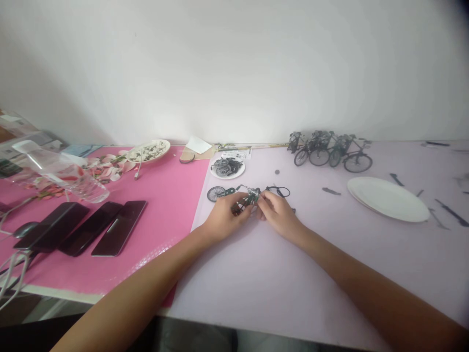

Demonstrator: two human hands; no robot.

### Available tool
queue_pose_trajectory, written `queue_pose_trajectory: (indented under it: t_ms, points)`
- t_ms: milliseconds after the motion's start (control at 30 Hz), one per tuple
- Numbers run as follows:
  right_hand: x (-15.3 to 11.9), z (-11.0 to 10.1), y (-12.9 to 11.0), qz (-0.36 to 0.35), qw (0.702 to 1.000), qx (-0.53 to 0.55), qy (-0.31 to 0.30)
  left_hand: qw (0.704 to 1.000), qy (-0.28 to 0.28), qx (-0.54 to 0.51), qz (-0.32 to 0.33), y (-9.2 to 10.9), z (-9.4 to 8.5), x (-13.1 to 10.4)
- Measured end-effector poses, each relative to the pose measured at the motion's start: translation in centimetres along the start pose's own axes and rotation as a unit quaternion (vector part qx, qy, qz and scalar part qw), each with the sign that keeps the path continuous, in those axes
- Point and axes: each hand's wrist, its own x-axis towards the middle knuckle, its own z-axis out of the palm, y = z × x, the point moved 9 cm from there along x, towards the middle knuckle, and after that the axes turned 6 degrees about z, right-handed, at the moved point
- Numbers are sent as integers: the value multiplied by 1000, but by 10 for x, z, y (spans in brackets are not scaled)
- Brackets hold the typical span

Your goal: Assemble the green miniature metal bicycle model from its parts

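Near the middle of the table, my left hand [225, 217] is closed round a small dark green and black model bicycle part [252, 197]. My right hand [276, 212] meets it from the right, thumb and fingers pinched at the part's right side; what exactly they grip is too small to make out. A spoked wheel with a dark frame piece [216, 193] lies just left of my left hand. Behind my right hand rests a thin black ring-shaped part [283, 191]. A small white plate of black wheels and parts [213, 172] is behind my hands.
Several assembled model bicycles [357, 161] stand at the back right. A white oval plate [388, 199] and scattered dark pieces [451, 212] lie on the right. Left, on pink covering, are phones [119, 229], a clear bottle [69, 171] and a dish of pale bits [166, 146].
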Motion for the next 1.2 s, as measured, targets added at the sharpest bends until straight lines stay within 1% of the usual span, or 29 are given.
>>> queue_pose_trajectory:
  t_ms: [1200]
  points:
    - [-1,0,-3,2,999,-33,-3,1000,-11,8,12,3,1,0]
